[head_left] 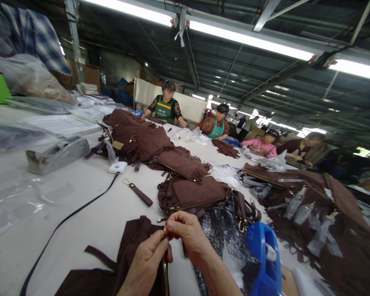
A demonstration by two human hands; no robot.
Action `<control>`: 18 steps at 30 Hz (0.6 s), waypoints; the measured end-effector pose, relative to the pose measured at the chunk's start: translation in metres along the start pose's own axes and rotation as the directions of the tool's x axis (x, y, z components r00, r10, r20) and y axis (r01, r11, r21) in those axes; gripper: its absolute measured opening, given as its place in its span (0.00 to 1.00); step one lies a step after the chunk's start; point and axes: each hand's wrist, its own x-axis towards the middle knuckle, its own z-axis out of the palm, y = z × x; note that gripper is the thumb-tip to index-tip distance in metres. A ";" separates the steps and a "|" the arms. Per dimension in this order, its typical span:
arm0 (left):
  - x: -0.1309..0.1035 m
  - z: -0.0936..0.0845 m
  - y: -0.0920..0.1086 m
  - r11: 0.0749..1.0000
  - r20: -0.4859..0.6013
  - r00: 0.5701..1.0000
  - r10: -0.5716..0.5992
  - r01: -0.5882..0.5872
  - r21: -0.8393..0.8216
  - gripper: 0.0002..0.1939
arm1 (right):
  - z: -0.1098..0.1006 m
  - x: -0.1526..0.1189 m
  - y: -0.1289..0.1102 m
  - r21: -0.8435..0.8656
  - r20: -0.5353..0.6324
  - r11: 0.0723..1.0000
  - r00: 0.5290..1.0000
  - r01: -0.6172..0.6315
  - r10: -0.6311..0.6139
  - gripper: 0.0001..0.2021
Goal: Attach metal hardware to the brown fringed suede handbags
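Near edge: both hands, left hand (144, 263) and right hand (186, 234), are meeting over a bag (129, 250) lying on the table (80, 213).
Right of hands: tape dispenser (262, 255) is sitting.
Behind hands: another bag (194, 193) is lying.
Far left: tape gun (57, 154) is resting.
Between: strap (138, 192) is lying.

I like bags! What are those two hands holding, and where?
Both the left hand and right hand pinch the small gold clasp at the brown bag's top edge.
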 end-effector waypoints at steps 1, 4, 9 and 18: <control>0.000 0.000 -0.001 1.000 0.009 1.000 0.006 -0.006 -0.005 0.19 | -0.001 0.001 -0.001 -0.028 0.019 1.000 1.000 -0.001 0.002 0.11; 0.001 0.001 -0.006 1.000 0.015 1.000 0.009 -0.009 -0.018 0.19 | -0.003 0.001 -0.002 -0.130 0.064 0.991 0.998 0.035 -0.027 0.12; 0.003 0.003 -0.020 0.999 -0.064 0.997 0.043 -0.041 0.033 0.18 | -0.002 -0.015 0.009 -0.253 0.088 0.962 0.992 0.106 -0.086 0.12; 0.012 0.021 -0.042 0.269 -0.055 0.427 0.903 -0.460 0.846 0.13 | -0.005 -0.041 0.026 -0.149 -0.118 0.983 0.985 0.108 -0.126 0.15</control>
